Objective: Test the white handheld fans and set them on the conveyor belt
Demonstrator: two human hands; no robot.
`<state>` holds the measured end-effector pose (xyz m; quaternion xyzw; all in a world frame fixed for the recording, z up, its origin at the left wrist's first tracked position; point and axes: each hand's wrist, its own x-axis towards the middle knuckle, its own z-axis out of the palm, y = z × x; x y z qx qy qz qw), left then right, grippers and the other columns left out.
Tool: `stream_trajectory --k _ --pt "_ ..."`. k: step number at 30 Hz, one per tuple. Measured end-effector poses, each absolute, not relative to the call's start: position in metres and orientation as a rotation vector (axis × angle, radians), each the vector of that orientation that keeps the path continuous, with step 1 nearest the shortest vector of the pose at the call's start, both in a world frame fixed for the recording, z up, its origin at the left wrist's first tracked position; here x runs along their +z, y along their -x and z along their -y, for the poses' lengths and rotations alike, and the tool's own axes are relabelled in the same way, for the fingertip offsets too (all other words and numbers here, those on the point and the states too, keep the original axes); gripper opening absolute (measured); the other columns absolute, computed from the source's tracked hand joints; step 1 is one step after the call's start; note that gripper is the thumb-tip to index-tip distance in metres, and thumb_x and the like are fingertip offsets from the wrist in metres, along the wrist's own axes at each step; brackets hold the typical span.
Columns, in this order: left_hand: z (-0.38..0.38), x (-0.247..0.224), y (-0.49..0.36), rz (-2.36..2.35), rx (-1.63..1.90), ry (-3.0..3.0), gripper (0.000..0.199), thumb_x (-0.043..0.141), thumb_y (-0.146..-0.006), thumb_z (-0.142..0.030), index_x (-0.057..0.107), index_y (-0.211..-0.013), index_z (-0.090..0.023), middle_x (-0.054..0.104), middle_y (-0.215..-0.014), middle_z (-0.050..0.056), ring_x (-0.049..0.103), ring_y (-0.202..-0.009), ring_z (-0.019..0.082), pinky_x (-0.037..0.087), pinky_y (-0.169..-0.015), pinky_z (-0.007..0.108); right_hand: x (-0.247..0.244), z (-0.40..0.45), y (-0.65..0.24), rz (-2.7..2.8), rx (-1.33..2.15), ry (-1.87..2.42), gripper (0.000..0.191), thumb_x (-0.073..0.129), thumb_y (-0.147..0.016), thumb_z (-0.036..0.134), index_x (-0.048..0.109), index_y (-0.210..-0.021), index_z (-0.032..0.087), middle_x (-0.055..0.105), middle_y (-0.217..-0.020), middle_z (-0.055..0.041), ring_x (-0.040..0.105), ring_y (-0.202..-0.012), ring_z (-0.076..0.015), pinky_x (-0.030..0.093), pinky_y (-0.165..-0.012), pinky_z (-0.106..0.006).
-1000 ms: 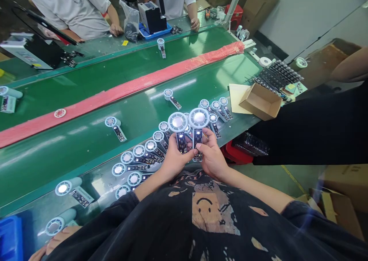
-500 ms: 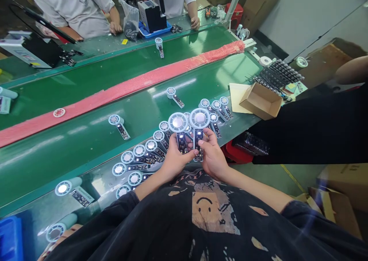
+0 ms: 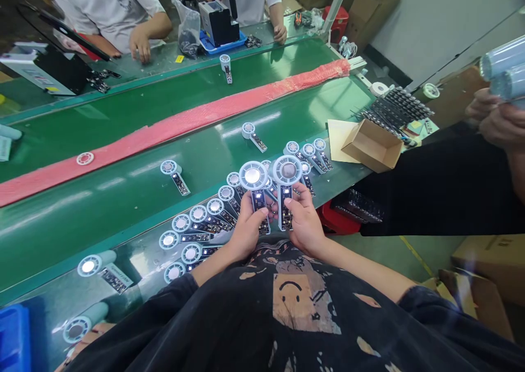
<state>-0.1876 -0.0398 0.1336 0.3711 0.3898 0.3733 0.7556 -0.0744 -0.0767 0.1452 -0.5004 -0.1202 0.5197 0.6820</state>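
Observation:
My left hand (image 3: 247, 224) is closed round the handle of a light-blue handheld fan (image 3: 253, 176), its thumb lying on the exposed circuit board. In my right hand (image 3: 305, 216) is a second handheld fan (image 3: 287, 170), the thumb pressed on its board. Both fans stand upright side by side, round heads away from me, a small light showing on each board. Behind and left of them several similar fans (image 3: 198, 214) lie in a row at the bench edge. More fans (image 3: 310, 152) lie just beyond my right hand.
A green conveyor belt (image 3: 205, 142) carries spaced fans, with a pink strip (image 3: 172, 125) along its middle. At the right sits an open cardboard box (image 3: 375, 147). Co-workers' hands (image 3: 140, 45) are across the belt; another person's hands (image 3: 492, 112) hold blue cylindrical parts at the far right.
My left thumb has moved back onto its own fan's board. Belt fans have shifted slightly right. A co-worker's hand across moved left, and hands with blue parts have appeared at the right.

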Motion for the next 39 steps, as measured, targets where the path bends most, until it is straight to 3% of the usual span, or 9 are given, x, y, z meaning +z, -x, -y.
stream_trajectory --k 9,39 --pt "0.042 0.129 0.184 -0.896 0.807 -0.706 0.041 0.059 -0.074 -0.039 0.049 -0.11 -0.023 0.068 -0.094 0.002 0.068 -0.088 0.024 0.056 -0.078 0.04 0.149 0.078 0.074 0.27 1.169 1.128 0.051 0.071 -0.067 0.029 0.043 -0.11 0.031 0.062 -0.081 0.0073 0.068 -0.074 -0.019 0.056 -0.059 -0.031" --pt "0.069 0.14 0.168 -0.899 0.879 -0.724 0.033 0.059 -0.078 -0.036 0.05 -0.108 -0.023 0.069 -0.099 0.003 0.068 -0.092 0.023 0.056 -0.083 0.042 0.152 0.099 0.055 0.305 1.222 1.122 0.05 0.072 -0.068 0.03 0.044 -0.109 0.032 0.063 -0.084 0.0059 0.067 -0.077 -0.0196 0.056 -0.059 -0.032"
